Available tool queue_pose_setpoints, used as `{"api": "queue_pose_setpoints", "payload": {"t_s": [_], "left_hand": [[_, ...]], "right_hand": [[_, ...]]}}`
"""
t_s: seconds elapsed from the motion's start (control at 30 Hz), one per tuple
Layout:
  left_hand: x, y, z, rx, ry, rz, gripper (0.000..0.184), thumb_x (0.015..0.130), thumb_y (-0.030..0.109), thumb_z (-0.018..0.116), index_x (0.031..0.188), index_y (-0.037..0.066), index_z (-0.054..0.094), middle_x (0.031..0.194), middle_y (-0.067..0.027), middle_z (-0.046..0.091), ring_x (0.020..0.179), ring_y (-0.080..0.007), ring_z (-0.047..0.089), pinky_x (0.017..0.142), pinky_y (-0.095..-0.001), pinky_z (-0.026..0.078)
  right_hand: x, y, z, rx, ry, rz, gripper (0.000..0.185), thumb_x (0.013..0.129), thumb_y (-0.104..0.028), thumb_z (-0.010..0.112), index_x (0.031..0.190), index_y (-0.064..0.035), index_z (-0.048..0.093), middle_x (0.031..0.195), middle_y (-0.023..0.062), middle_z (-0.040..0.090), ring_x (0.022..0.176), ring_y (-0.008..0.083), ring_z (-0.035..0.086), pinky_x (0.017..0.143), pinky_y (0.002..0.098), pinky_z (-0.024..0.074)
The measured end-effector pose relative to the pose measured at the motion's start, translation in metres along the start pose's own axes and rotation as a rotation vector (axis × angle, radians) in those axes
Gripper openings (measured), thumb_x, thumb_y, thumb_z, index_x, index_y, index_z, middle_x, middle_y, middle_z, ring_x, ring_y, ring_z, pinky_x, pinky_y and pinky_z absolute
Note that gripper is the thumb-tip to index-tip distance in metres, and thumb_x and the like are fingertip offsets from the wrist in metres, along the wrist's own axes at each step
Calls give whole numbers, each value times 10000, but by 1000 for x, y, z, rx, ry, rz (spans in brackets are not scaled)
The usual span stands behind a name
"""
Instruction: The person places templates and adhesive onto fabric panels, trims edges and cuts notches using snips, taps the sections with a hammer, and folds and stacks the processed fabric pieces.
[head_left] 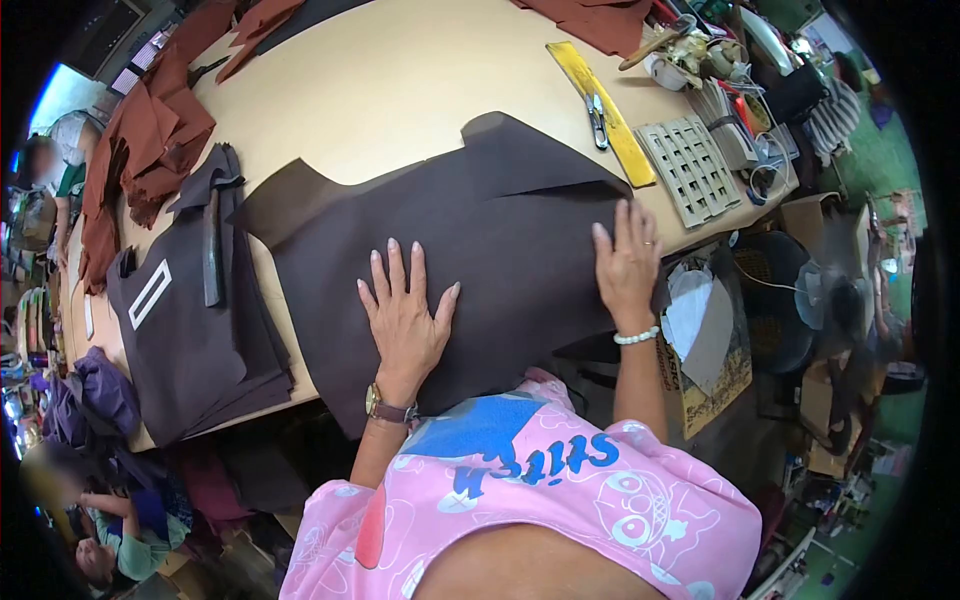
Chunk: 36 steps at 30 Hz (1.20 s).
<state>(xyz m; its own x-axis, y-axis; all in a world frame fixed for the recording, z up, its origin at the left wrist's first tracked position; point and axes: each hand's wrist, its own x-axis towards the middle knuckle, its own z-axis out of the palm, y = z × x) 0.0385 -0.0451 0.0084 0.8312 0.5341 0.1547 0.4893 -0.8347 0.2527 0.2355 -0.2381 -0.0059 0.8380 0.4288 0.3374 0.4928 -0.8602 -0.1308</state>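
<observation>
A large dark brown sheet of fabric or leather (480, 250) lies in front of me, its near edge hanging over the table edge. My left hand (405, 325) rests flat on its middle, fingers spread. At the right end of the sheet, my right hand (628, 265) lies with fingers stretched out and thumb apart, touching the material near its folded far corner. The upper right part is folded over, and the far left corner curls up. Whether the right fingertips pinch the edge cannot be seen.
Left of the sheet is a stack of dark cut pieces (190, 350), with a white rectangular frame (150, 294) and a dark metal bar (212, 250) on it. Rust-brown pieces (150, 140) lie beyond. Thread snips (598, 122) rest on a yellow ruler (625, 140) beside a slotted tray (690, 170).
</observation>
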Motion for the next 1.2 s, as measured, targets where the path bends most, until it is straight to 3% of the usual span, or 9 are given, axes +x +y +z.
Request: {"api": "queue_pose_setpoints", "payload": {"t_s": [0.27, 0.4, 0.63, 0.7, 0.77, 0.83, 1.07, 1.1, 1.2], "left_hand": [[-10, 4, -3, -20, 33, -27, 622, 858, 415, 530, 1359, 79, 381, 1437, -180, 282, 1327, -380, 232, 1035, -570, 186], [-10, 4, -2, -28, 52, -31, 620, 853, 412, 538, 1351, 75, 386, 1430, -181, 292, 1318, -387, 243, 1027, -580, 193], [-10, 4, -3, -40, 33, -33, 622, 854, 405, 539, 1358, 79, 379, 1443, -171, 274, 1326, -385, 231, 1026, -589, 188], [-9, 4, -2, -31, 20, -42, 623, 855, 405, 537, 1360, 78, 376, 1444, -171, 272, 1329, -382, 226, 1028, -588, 185], [-9, 5, -2, -27, 9, -43, 625, 856, 405, 535, 1362, 77, 374, 1444, -173, 272, 1332, -381, 222, 1031, -586, 183], [-8, 4, -3, -25, 0, -39, 627, 856, 406, 533, 1363, 75, 372, 1443, -176, 274, 1334, -380, 219, 1033, -583, 181], [-9, 3, -2, -18, 7, -23, 631, 859, 411, 527, 1367, 73, 365, 1440, -180, 279, 1336, -378, 215, 1041, -569, 175], [-8, 3, -4, -32, -3, -32, 632, 858, 410, 528, 1367, 73, 365, 1441, -178, 278, 1337, -376, 214, 1043, -566, 171], [-10, 4, -5, -35, 3, -38, 630, 858, 405, 530, 1367, 74, 365, 1443, -174, 277, 1340, -371, 213, 1050, -558, 159]], "right_hand": [[125, -7, 12, 91, 263, -98, 277, 851, -236, 551, 1022, -20, 578, 1025, 130, 606, 976, 287, 553, 849, 423, 408], [160, -11, 45, -3, 128, -28, 281, 791, -161, 593, 1045, -42, 576, 916, 121, 635, 866, 323, 605, 777, 429, 452], [125, -35, -32, 716, 300, -137, 190, 824, -92, 577, 997, -25, 615, 842, 151, 631, 739, 315, 620, 655, 364, 484], [77, -69, -68, 1021, -109, -51, 132, 840, -91, 568, 936, -10, 608, 801, 158, 623, 722, 321, 618, 642, 337, 483], [34, -89, -66, 1028, -341, -352, 95, 844, -91, 564, 888, -8, 576, 787, 158, 621, 705, 328, 615, 635, 348, 486], [-3, -102, -42, 997, -563, -416, 74, 850, -73, 562, 869, -2, 561, 929, 142, 634, 799, 283, 621, 727, 329, 482], [83, -49, 23, 791, -159, -428, 90, 857, -80, 522, 882, 4, 500, 1108, 228, 562, 1091, 369, 520, 904, 383, 413], [102, -39, 38, 705, 12, -426, 136, 864, -139, 521, 884, -5, 529, 992, 198, 575, 936, 355, 556, 817, 424, 431], [130, -26, 38, 715, 1, -243, 154, 884, -148, 501, 913, 0, 530, 905, 191, 586, 877, 355, 558, 783, 420, 435]]}}
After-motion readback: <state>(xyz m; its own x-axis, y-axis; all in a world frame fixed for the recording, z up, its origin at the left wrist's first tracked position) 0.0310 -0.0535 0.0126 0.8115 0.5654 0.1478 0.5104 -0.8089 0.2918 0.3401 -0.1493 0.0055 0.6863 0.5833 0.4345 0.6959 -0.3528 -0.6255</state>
